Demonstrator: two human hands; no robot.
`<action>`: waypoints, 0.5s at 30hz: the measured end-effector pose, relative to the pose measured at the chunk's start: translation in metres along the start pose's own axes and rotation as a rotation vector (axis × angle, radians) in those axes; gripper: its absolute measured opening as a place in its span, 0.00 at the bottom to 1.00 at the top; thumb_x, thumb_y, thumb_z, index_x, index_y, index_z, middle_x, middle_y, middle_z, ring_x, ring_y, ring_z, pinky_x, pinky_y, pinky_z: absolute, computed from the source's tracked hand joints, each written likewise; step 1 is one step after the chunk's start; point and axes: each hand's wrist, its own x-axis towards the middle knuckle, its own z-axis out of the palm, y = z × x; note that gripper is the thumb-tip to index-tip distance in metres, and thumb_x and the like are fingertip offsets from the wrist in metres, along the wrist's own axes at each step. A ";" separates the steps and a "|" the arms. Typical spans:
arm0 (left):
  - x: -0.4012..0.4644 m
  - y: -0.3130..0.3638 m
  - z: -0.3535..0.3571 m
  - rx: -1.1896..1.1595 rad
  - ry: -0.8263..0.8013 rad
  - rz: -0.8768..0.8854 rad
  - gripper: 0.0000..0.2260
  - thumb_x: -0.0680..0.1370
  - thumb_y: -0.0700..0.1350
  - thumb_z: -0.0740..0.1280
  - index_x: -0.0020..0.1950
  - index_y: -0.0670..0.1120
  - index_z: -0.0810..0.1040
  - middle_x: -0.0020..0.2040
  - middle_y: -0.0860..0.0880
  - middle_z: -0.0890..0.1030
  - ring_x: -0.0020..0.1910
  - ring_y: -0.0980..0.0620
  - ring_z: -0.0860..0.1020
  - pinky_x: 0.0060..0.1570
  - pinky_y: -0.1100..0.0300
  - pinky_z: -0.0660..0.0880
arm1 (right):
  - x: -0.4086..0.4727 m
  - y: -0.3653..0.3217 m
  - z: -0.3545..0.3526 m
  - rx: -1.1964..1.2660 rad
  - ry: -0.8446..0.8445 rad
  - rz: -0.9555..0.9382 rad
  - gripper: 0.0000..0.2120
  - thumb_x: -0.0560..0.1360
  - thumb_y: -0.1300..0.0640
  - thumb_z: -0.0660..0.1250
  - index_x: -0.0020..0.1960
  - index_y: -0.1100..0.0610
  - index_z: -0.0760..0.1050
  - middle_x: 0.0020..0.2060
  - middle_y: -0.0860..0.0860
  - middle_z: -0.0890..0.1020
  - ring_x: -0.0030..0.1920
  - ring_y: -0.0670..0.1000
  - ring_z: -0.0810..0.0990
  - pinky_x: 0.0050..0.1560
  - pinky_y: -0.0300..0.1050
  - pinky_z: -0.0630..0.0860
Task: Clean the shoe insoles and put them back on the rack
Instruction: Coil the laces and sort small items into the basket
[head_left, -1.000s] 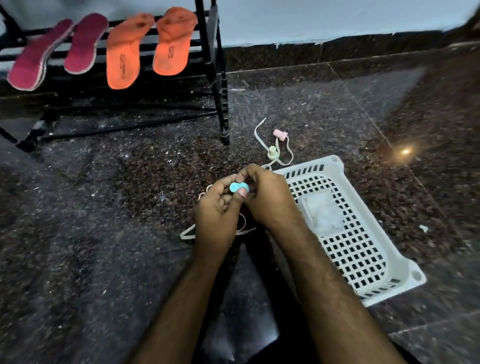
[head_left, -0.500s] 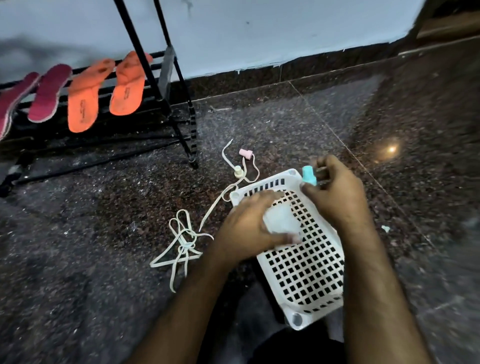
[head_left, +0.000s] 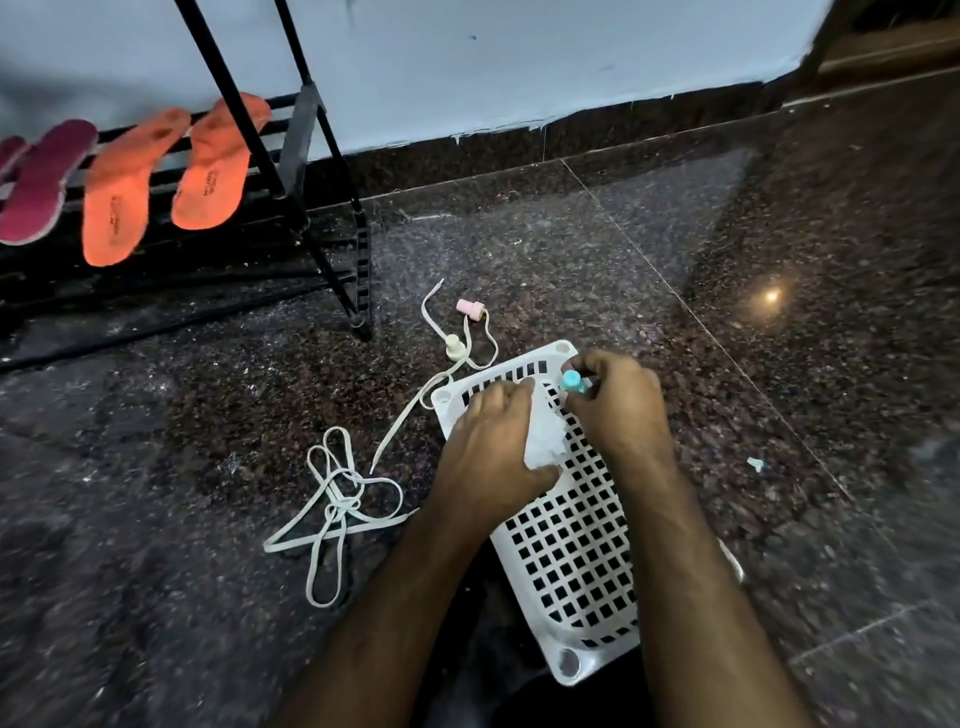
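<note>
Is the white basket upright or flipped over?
Flipped over: the white basket lies bottom-up on the floor, its perforated base and corner feet facing the camera.

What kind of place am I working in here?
Most likely the floor of a home, by a wall: dark speckled stone floor, a black shoe rack holding orange insoles, and a painted wall behind.

Glossy speckled stone floor (head_left: 597, 249); white perforated plastic basket (head_left: 571, 561); fuzzy insoles (head_left: 208, 166).
</note>
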 end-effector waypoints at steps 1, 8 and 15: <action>-0.001 0.000 0.000 0.006 0.005 -0.001 0.43 0.72 0.57 0.74 0.80 0.49 0.55 0.75 0.49 0.65 0.72 0.49 0.64 0.70 0.53 0.67 | 0.002 0.000 0.005 -0.004 -0.014 -0.006 0.14 0.73 0.62 0.75 0.57 0.50 0.81 0.50 0.48 0.84 0.47 0.46 0.81 0.56 0.44 0.79; -0.002 -0.002 -0.009 -0.148 0.057 -0.051 0.41 0.73 0.60 0.73 0.80 0.50 0.58 0.76 0.52 0.63 0.74 0.52 0.62 0.72 0.54 0.64 | 0.004 -0.001 0.013 -0.068 0.002 -0.032 0.22 0.74 0.64 0.73 0.65 0.50 0.77 0.59 0.48 0.82 0.53 0.49 0.81 0.61 0.47 0.78; 0.026 -0.027 -0.031 -0.303 0.267 -0.160 0.21 0.80 0.47 0.69 0.73 0.49 0.71 0.68 0.52 0.74 0.66 0.53 0.73 0.68 0.51 0.72 | -0.006 -0.029 0.014 -0.034 0.104 -0.186 0.10 0.79 0.53 0.68 0.60 0.51 0.78 0.58 0.49 0.79 0.53 0.51 0.80 0.60 0.51 0.77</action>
